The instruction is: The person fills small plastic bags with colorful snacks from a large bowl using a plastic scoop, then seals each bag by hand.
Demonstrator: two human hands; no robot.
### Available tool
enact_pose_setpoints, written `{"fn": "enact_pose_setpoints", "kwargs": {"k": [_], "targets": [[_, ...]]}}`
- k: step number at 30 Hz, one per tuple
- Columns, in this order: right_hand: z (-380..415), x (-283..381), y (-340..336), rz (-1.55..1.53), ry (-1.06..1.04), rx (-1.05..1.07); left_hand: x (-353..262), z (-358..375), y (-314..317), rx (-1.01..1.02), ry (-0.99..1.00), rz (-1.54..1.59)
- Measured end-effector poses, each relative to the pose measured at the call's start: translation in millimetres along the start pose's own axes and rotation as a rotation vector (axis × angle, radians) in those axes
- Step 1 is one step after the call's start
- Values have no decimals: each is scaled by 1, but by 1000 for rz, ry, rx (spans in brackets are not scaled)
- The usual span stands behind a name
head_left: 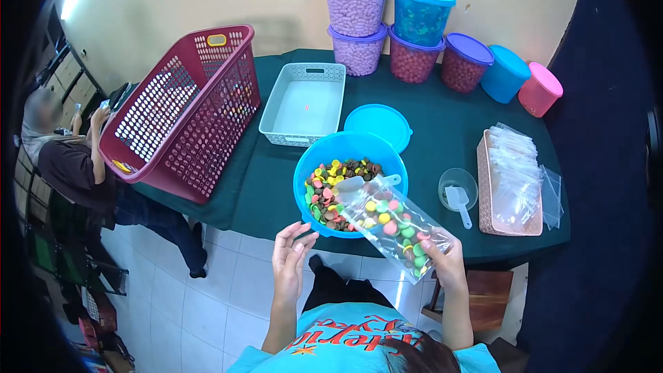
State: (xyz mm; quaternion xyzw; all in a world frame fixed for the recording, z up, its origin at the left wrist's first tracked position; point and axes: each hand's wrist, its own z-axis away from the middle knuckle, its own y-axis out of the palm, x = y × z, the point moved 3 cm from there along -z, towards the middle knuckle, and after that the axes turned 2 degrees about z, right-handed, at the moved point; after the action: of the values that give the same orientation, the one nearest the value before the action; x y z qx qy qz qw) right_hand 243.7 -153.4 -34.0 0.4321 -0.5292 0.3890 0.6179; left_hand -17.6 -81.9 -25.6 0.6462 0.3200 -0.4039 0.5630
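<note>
My right hand (447, 257) grips a clear plastic bag (402, 229) by its lower right side. Pink, green, yellow and brown button-shaped candies show through it. The bag's other end overlaps the rim of a round blue tub (398, 159) holding loose candies (320, 202) of the same kinds. A whitish scoop (350, 184) lies on top of them, partly behind the bag. My left hand (290, 259) holds nothing, its fingers apart and slightly bent, with the fingertips right at the tub's near left rim.
Behind the tub lie a blue lid (378, 126) and a pale basket (304, 107). A maroon laundry basket (207, 124) stands left, near a seated person (72, 159). Right are a bowl with a scoop (457, 197) and a box of clear bags (514, 179). Lidded tubs (418, 62) line the back.
</note>
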Motion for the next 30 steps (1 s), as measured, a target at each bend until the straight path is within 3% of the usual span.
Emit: {"fn": "enact_pose_setpoints", "kwargs": {"k": [4,8,16,18,20,24,30], "targets": [[-1,11,6,-121,54,-125,1,0,1,10,-23,-8],[-3,11,12,-38,29,-38,-2,-6,-3,29,-72,10],[-9,16,24,-89,63,-160,-12,-45,-4,79,-62,13],[-10,16,23,-92,55,-159,-14,-57,-4,97,-56,-4],[-8,15,30,-6,104,-8,-15,-69,-3,152,-71,4],[-11,20,38,-205,89,-160,-18,-93,0,220,-79,-8],[-18,7,42,-235,-42,-229,-16,-121,3,307,-96,-32]]}}
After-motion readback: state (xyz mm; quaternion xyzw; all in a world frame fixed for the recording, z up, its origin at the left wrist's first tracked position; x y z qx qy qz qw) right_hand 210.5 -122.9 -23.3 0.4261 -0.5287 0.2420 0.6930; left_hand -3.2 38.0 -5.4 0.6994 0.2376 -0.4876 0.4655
